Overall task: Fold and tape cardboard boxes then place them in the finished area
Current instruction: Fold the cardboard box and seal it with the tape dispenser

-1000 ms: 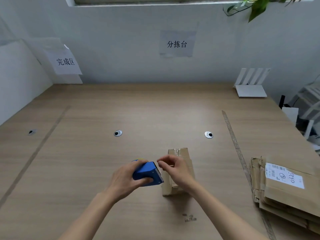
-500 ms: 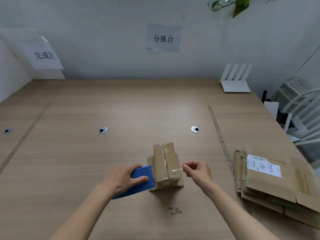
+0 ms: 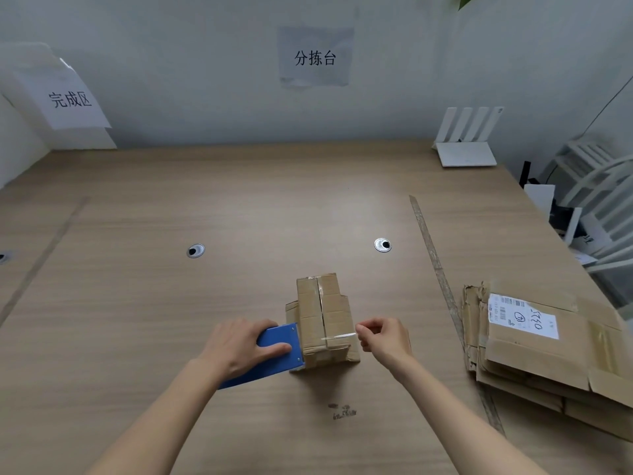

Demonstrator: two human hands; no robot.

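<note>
A small folded cardboard box (image 3: pixel 323 313) stands on the wooden table (image 3: pixel 239 207), its top flaps meeting along a centre seam. My left hand (image 3: pixel 239 344) grips a blue tape dispenser (image 3: pixel 274 354) pressed against the box's left side. A strip of clear tape (image 3: pixel 337 336) runs from the dispenser across the near part of the box top. My right hand (image 3: pixel 383 341) pinches the free end of that strip at the box's right edge.
A stack of flattened cardboard boxes (image 3: pixel 548 347) with a white shipping label lies at the right. A white router (image 3: pixel 467 142) stands at the back right. A paper sign (image 3: pixel 70 99) marks the back-left area. Two cable grommets (image 3: pixel 382 244) sit mid-table.
My right hand has pulled the tape end rightwards across the box top, while my left hand lowered the dispenser against the box's left side. The view shifted slightly.
</note>
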